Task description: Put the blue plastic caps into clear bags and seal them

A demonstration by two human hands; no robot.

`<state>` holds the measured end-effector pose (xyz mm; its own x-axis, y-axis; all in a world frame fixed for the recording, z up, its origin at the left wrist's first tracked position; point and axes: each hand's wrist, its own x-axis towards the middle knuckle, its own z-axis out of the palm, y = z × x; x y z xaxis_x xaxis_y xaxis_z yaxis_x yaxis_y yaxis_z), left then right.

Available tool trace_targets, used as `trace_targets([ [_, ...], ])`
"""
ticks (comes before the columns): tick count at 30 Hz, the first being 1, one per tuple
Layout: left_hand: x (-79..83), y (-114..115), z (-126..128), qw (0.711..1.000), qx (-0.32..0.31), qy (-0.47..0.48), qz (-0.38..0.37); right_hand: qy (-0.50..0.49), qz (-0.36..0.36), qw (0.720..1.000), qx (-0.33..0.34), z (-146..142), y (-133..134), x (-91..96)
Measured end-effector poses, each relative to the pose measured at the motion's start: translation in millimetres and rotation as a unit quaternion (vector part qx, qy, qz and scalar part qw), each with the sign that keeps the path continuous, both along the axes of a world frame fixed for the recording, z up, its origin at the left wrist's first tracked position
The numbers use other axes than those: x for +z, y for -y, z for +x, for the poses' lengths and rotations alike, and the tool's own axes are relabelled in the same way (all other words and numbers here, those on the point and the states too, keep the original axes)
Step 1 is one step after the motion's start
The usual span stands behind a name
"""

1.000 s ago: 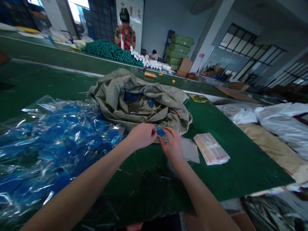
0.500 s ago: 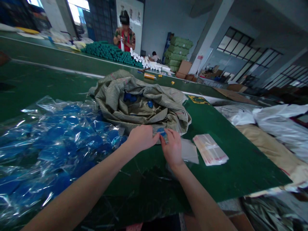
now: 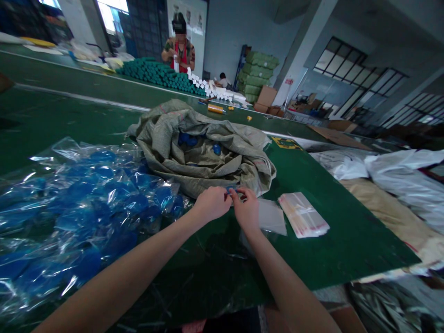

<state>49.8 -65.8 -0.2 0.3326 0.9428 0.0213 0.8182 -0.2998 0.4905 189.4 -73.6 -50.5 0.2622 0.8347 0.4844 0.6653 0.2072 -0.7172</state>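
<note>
Over the green worktop, a small blue piece is being pinched between the closed fingers of the left hand and right hand beside the woven sack, and could be dropped if the pinch slackens.

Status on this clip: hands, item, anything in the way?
Left hand and right hand together, fingers on small blue piece. Woven sack directly ahead, touching distance. Clear plastic with blue contents left of hands.

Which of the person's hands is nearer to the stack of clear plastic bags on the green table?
The right hand is nearer, just left of the stack of clear plastic bags, with a loose clear sheet between them. The left hand is farther left, beyond the right hand.
</note>
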Motion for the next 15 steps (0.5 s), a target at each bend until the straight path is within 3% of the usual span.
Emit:
trace_targets([
  [9,-3.0,-0.7,-0.9,0.998,0.019,-0.044,0.046,0.036,-0.051,0.995,0.071,17.6,-3.0,1.3],
  [15,1.8,5.3,2.2,0.998,0.012,-0.049,0.036,0.036,-0.005,0.999,0.023,10.9,1.7,-0.6],
])
